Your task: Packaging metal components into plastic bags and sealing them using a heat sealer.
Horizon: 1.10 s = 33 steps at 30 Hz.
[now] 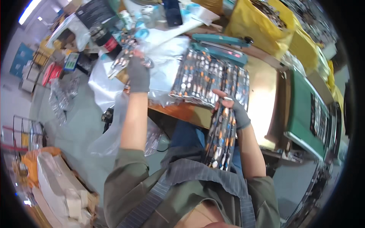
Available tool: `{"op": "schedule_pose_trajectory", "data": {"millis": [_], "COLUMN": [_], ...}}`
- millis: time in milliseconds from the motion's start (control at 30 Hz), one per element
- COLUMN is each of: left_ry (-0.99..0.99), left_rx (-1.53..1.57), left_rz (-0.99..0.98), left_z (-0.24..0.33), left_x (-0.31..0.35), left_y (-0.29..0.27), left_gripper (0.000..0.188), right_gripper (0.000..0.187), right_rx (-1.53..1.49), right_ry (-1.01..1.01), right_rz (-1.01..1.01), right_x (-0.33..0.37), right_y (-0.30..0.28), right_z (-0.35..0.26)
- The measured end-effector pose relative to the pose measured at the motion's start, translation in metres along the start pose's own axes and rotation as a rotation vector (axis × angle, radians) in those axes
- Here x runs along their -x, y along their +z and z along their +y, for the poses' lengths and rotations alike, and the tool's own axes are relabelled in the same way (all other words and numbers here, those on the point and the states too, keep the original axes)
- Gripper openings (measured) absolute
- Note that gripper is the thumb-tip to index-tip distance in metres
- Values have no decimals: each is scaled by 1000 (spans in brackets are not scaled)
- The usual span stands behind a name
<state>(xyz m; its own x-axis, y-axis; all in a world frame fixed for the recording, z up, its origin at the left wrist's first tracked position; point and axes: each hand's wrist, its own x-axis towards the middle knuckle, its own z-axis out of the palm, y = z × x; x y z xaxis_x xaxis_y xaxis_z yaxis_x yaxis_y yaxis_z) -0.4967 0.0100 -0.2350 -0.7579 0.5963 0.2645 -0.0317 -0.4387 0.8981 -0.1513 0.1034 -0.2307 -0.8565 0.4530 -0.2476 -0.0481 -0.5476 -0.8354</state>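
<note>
My left hand [138, 72], in a grey fingerless glove, reaches to the far left of the table. Its slightly blurred fingers are closed on a bunch of shiny patterned strips [123, 57]. My right hand [235, 108], gloved alike, grips a bundle of long dark strips [220, 138] with orange, white and blue spots. This bundle hangs over the table's front edge toward my lap. Just beyond that hand, a wide row of similar strips [199, 76] lies side by side on the table. Behind the row stands a teal long-armed device [224, 49], which looks like a heat sealer.
Clear plastic bags [167, 51] lie between my hands. Yellow sacks [258, 24] stand at the back right, near a green-topped surface [304, 110] holding more strips. A dark bottle [104, 41] and a phone [173, 13] are at the back. Cardboard [62, 190] lies at lower left.
</note>
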Motion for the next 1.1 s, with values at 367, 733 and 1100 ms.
{"op": "schedule_pose_trajectory", "data": {"millis": [367, 733, 1100], "left_ry": [-287, 368, 189], "left_rx": [-126, -503, -507], "left_rz": [-76, -693, -916], "left_z": [-13, 21, 74], "left_x": [136, 224, 226], "left_y": [109, 156, 203], "left_gripper": [20, 29, 12], "right_gripper": [57, 62, 19], "right_rx": [-85, -347, 1170], "right_ry": [-104, -59, -910], "right_rz": [167, 5, 894], "right_x": [37, 97, 153], "right_y": [-18, -23, 10], "right_z": [1, 31, 2]}}
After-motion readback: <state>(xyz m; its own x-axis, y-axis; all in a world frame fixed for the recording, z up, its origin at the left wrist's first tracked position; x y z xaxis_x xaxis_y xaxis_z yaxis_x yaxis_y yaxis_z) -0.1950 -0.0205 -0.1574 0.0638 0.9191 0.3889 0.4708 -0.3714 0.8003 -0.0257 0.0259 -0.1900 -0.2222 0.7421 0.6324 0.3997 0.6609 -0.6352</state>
